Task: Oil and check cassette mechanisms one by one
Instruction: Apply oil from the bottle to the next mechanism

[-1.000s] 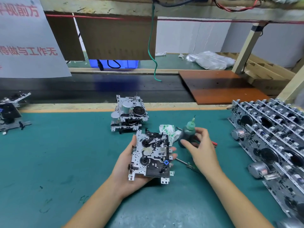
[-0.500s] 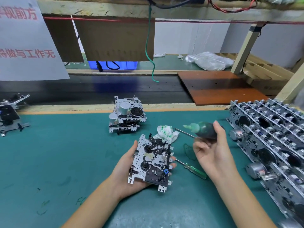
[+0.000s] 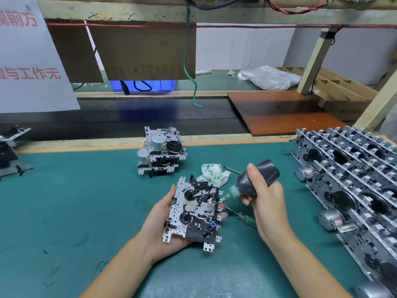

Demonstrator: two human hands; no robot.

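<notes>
- We see the left hand (image 3: pixel 165 229) palm-up above the green tabletop (image 3: pixel 75 211), cradling a cassette mechanism (image 3: pixel 194 211) face-up.
- Its thumb lies along the mechanism's left edge, and its fingers (image 3: pixel 223 215) curl up round the right edge, so the plate is gripped from both sides.
- The right hand (image 3: pixel 266 203) holds a dark oil bottle (image 3: pixel 255 179), tilted with its base up and to the right.
- The thumb presses on the top of the bottle body while the other fingers wrap underneath, clamped round it.
- The bottle's pale green nozzle (image 3: pixel 228 194) points down and to the left, its tip at the mechanism's right edge; we cannot tell whether it touches the metal.
- A stack of cassette mechanisms (image 3: pixel 161 151) stands farther back on the tabletop, well apart from the hands.
- A crumpled white and green cloth (image 3: pixel 212 172) lies just behind the held mechanism.
- A green-handled screwdriver (image 3: pixel 246 218) rests on the tabletop, between the two hands.
- Rows of mechanisms (image 3: pixel 354 179) with round motors line the right side.
</notes>
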